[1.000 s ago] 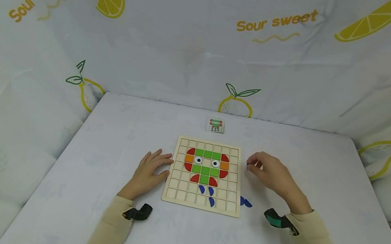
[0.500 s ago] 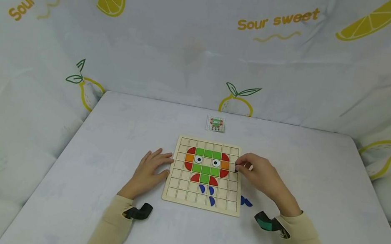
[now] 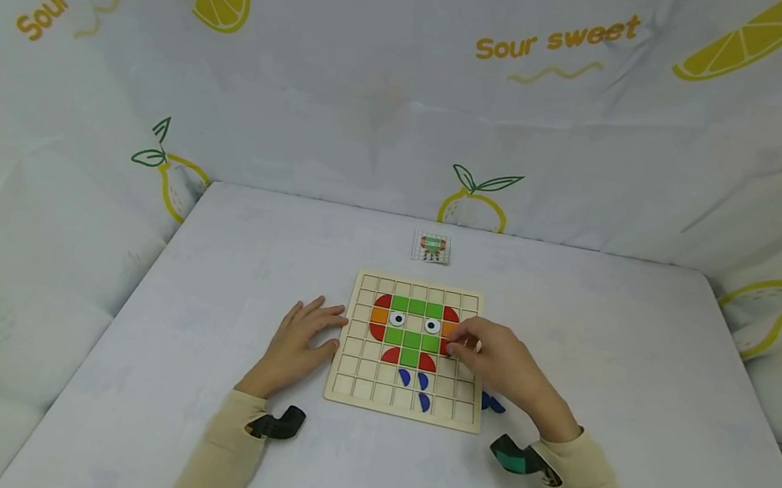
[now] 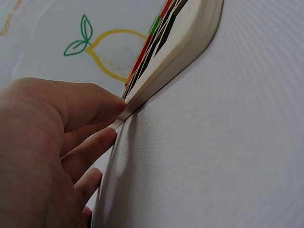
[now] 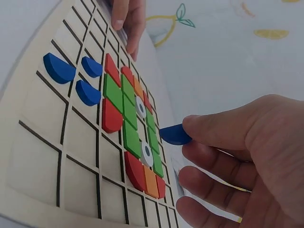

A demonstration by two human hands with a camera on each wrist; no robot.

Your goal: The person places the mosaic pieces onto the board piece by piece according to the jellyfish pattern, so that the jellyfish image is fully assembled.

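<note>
A wooden grid board point(image 3: 357, 370) lies on the table, bearing a figure of green squares point(image 3: 411, 340), red rounded pieces point(image 3: 390, 355), orange squares and two eye pieces point(image 3: 396, 319). Below the figure sit three blue half-round pieces point(image 3: 424, 402). My right hand point(image 3: 505, 366) is over the board's right side; in the right wrist view, thumb and forefinger pinch another blue half-round piece point(image 5: 175, 135) above the surface. With fingers spread, my left hand point(image 3: 294, 352) rests at the board's left edge. The left wrist view has its thumb and fingers touching that edge point(image 4: 156, 78).
Further blue pieces point(image 3: 493, 403) lie on the table by the board's lower right edge, partly under my right hand's wrist. Behind the board is a small pattern card point(image 3: 432, 248) with a similar figure. A white cloth with lemon prints hangs behind the table point(image 3: 245, 256).
From right of the board, my right hand has moved left and slightly nearer to me, over the board, with the blue piece still pinched. My left hand has stayed put.
</note>
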